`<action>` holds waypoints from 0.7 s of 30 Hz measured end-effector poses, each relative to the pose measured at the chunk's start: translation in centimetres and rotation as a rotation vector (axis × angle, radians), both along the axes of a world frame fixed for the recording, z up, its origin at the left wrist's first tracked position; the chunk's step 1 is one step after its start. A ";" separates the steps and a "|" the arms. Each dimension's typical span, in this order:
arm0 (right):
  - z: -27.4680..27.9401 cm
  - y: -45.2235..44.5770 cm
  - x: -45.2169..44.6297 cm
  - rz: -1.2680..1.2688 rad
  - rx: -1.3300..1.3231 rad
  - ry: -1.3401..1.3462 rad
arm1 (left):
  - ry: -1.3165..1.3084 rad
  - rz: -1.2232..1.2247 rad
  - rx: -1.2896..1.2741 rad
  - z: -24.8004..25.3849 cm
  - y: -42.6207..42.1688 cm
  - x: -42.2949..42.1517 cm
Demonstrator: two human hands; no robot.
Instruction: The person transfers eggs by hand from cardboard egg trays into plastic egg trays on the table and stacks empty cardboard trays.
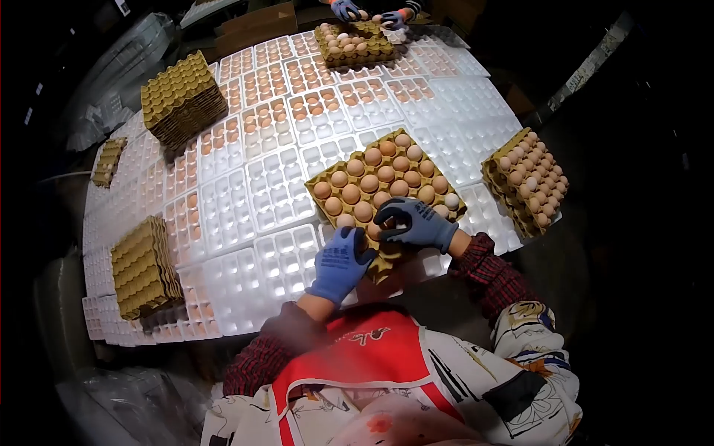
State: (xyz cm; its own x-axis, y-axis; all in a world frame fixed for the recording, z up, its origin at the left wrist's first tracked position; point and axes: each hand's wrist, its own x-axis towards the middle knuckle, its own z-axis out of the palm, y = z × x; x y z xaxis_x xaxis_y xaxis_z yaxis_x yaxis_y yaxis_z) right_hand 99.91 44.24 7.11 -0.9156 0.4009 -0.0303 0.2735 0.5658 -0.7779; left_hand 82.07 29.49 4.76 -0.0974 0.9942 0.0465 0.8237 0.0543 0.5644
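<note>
A brown pulp egg tray [320, 195] holding brown eggs and a few paler ones lies in front of me, on top of white plastic egg packs. My right hand [420, 223], in a blue-grey glove with dark fingertips, reaches over its near side. Its thumb and fingers curl at an egg [374, 230]. Beside the tray's near left edge is my left hand [338, 262], gloved alike, with fingers bent inward. Whatever its fingers hold, if anything, is hidden. Near the hands, some tray cups [383, 266] show no eggs.
White egg packs [279, 189] cover the lit table, the farther ones filled with eggs. Stacked pulp trays stand at left [182, 100] and near left [145, 271]. More egg-laden trays [528, 178] sit at right. Across the table, another person's gloved hands [393, 19] work over a tray [357, 50].
</note>
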 end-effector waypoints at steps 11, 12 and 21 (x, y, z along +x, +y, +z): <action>0.6 1.5 -0.2 -0.327 -0.726 0.217 | -1.327 0.246 -0.092 0.8 -1.8 -5.6; 1.1 1.6 -0.6 -0.254 -0.747 0.225 | -1.350 0.231 -0.097 1.2 -1.5 -6.2; -0.9 -0.5 -7.2 -0.070 0.910 -0.339 | 0.468 0.153 -0.107 -1.3 4.2 -1.9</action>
State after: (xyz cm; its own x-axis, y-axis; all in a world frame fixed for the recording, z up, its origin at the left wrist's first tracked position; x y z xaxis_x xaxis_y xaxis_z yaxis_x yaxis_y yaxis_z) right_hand 92.74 43.69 6.23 -0.8887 0.4545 0.0607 0.4581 0.8858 0.0748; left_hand 80.13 33.73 3.42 -0.2355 0.9717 0.0189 0.9652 0.2316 0.1213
